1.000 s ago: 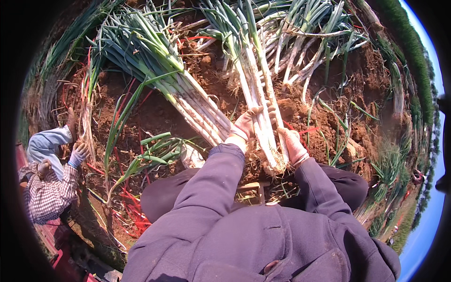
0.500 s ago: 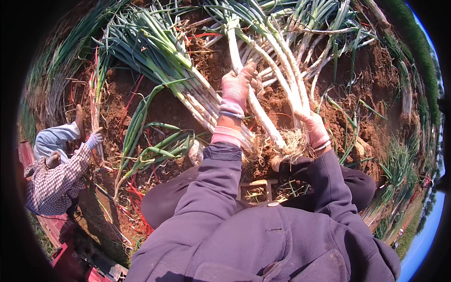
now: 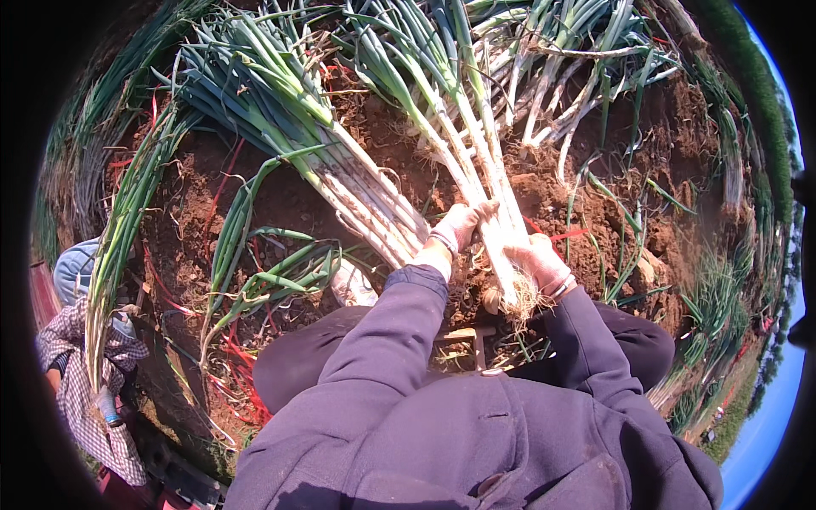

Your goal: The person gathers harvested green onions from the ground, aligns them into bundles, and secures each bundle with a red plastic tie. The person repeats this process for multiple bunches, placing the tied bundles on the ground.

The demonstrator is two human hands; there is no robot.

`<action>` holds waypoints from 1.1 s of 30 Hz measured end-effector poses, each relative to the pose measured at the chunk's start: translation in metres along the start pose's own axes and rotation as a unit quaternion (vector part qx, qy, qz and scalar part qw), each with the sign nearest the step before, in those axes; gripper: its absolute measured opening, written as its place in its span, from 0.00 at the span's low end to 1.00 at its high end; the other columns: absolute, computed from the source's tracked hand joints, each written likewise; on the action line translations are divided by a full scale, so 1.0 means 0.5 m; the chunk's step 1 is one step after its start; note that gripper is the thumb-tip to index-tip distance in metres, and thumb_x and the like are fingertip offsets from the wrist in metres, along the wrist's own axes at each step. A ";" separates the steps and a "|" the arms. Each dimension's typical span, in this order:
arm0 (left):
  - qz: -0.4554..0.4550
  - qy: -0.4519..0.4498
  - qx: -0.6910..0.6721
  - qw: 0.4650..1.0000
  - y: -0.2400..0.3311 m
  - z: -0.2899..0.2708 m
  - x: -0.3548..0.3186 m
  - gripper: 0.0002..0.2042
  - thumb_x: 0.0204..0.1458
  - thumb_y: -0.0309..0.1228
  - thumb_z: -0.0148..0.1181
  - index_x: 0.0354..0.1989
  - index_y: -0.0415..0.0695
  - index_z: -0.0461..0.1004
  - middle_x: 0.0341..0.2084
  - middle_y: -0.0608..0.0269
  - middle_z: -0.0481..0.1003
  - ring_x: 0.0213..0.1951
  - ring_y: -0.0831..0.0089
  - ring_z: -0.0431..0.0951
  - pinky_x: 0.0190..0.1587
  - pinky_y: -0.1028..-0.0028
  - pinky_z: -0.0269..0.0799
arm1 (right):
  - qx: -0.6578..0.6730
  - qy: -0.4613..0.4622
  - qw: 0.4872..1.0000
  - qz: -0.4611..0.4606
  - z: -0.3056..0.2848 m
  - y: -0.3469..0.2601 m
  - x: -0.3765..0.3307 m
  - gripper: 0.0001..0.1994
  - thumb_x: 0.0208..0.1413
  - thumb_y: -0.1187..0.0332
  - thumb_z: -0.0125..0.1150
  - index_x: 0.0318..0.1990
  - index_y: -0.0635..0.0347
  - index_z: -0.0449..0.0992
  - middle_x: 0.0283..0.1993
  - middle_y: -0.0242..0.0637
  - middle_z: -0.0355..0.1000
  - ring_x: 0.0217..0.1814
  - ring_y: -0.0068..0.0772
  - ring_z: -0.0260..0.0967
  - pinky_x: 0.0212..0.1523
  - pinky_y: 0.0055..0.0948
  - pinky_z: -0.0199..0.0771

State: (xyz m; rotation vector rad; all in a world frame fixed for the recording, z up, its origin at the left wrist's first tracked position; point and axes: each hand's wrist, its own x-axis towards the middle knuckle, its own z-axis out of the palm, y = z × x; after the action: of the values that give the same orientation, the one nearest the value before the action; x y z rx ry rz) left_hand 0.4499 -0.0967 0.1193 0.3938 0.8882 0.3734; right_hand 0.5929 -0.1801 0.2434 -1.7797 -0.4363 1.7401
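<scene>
Between my two gloved hands is a small bunch of long green onions (image 3: 486, 161), white stalks toward me and green leaves pointing away. My left hand (image 3: 457, 228) is closed on the stalks from the left. Lower down, near the hairy roots, my right hand (image 3: 541, 262) grips the same bunch from the right. To the left of my left hand lies a larger bundle of green onions (image 3: 365, 200) on the soil. A further heap of green onions (image 3: 552, 93) lies beyond the held bunch.
At the left, a co-worker in a checked shirt (image 3: 72, 344) holds a tall bunch of thinner onions (image 3: 119, 229). Loose bent onion leaves (image 3: 242, 229) and red ties (image 3: 246, 365) lie on the brown soil (image 3: 654, 170). Behind my hands is a small wooden frame (image 3: 476, 338).
My left hand has come down and nearer my right, with the stalks now drawn together into one bunch. The co-worker has lifted the thinner bunch toward themselves.
</scene>
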 end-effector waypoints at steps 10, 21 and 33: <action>0.009 0.103 -0.193 0.976 -0.080 0.060 0.041 0.18 0.54 0.34 0.74 0.47 0.35 0.78 0.35 0.60 0.82 0.34 0.69 0.82 0.39 0.66 0.82 | 0.006 0.045 0.997 -0.064 0.028 0.094 0.033 0.21 0.54 0.73 0.71 0.55 0.63 0.75 0.48 0.31 0.76 0.46 0.28 0.76 0.48 0.28 0.77; 0.192 -0.291 -0.452 0.821 0.153 0.047 -0.030 0.28 0.62 0.42 0.62 0.62 0.33 0.69 0.51 0.40 0.79 0.51 0.48 0.81 0.56 0.51 0.79 | -0.140 0.051 0.989 0.002 0.061 0.002 -0.276 0.24 0.45 0.76 0.79 0.52 0.67 0.77 0.45 0.33 0.80 0.44 0.24 0.77 0.48 0.28 0.80; 0.524 -0.078 -0.155 0.834 0.717 -0.173 -0.359 0.16 0.59 0.37 0.63 0.49 0.38 0.79 0.38 0.56 0.82 0.39 0.61 0.82 0.50 0.64 0.78 | -0.228 -0.065 0.939 -0.248 0.285 -0.151 -0.158 0.32 0.39 0.73 0.78 0.55 0.69 0.73 0.48 0.42 0.80 0.49 0.28 0.78 0.53 0.30 0.79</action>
State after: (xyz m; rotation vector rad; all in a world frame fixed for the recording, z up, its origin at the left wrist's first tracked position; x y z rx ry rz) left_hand 0.2233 0.1446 0.3614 0.5776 0.3580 1.4621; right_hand 0.4599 -0.1442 0.3584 -1.6497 -1.3116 1.4655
